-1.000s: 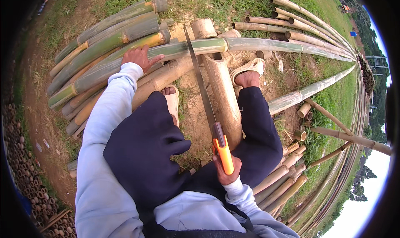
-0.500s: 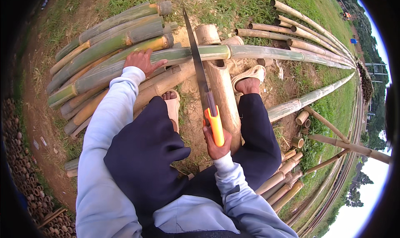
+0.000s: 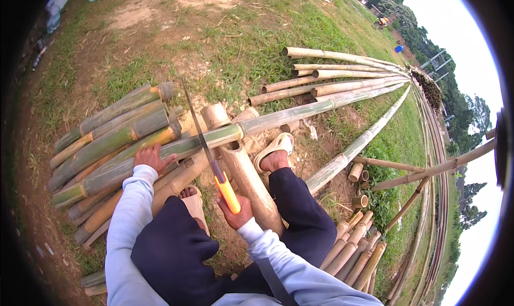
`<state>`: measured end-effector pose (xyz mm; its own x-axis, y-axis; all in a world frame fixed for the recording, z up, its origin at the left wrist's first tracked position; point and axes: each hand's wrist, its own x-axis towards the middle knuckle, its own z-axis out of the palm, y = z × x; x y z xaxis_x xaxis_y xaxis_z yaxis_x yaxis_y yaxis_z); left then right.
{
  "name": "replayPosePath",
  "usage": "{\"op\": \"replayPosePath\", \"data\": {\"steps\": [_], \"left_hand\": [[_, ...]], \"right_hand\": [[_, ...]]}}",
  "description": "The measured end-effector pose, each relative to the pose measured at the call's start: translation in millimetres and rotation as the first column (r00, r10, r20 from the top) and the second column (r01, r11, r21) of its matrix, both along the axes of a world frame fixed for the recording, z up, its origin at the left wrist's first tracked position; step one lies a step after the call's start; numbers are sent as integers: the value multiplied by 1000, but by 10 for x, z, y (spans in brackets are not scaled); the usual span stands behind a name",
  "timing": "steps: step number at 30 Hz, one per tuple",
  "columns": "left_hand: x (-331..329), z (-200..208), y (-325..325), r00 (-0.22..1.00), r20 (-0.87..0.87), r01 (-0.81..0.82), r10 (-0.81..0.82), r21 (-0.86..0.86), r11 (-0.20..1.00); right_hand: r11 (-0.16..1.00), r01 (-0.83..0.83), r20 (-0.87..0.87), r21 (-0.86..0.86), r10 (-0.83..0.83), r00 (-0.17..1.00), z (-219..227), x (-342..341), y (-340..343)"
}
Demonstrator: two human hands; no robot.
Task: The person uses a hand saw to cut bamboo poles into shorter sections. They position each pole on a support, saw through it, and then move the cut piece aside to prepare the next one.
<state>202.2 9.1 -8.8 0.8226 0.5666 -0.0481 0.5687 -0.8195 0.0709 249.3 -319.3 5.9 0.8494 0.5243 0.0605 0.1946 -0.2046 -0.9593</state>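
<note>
My right hand (image 3: 235, 211) is wrapped round the orange handle of a hand saw (image 3: 201, 132). The saw's long dark blade lies across a green bamboo pole (image 3: 284, 118), a little left of a pale node ring; whether it has cut into the pole I cannot tell. Left of the blade, my left hand (image 3: 153, 158) rests on top of the same pole with its fingers spread and thumb out. The pole is laid over a thick bamboo post (image 3: 251, 183) that lies between my feet, and its left end rests among cut bamboo lengths (image 3: 123, 129).
Long bamboo poles (image 3: 332, 73) stretch away at the far right, with another single pole (image 3: 358, 140) nearer. Short cut pieces (image 3: 356, 252) lie at the lower right, beside crossed bamboo supports (image 3: 428, 172). My sandalled feet (image 3: 276, 153) stand on either side of the post.
The whole view has shifted, so the bamboo and my hands appear lower and further left. My right hand still grips the saw across the pole, and my left hand stays on the pole.
</note>
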Motion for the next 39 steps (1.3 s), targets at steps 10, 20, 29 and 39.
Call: {"op": "replayPosePath", "data": {"steps": [10, 20, 29, 39], "left_hand": [[97, -22, -171, 1000, 5, 1, -1, -8, 1000], [92, 5, 19, 1000, -18, 4, -5, -53, 999], [69, 120, -76, 988, -154, -6, -5, -76, 997], [60, 39, -28, 994, -105, -15, 14, -8, 1000]], "right_hand": [[961, -64, -64, -271, 48, 997, 488, -605, -1091], [995, -19, -216, -103, -4, 976, 337, -334, -521], [989, -20, -195, -148, -9, 981, 409, -139, -382], [980, -18, -172, -200, -17, 985, 606, -911, -1369]]}}
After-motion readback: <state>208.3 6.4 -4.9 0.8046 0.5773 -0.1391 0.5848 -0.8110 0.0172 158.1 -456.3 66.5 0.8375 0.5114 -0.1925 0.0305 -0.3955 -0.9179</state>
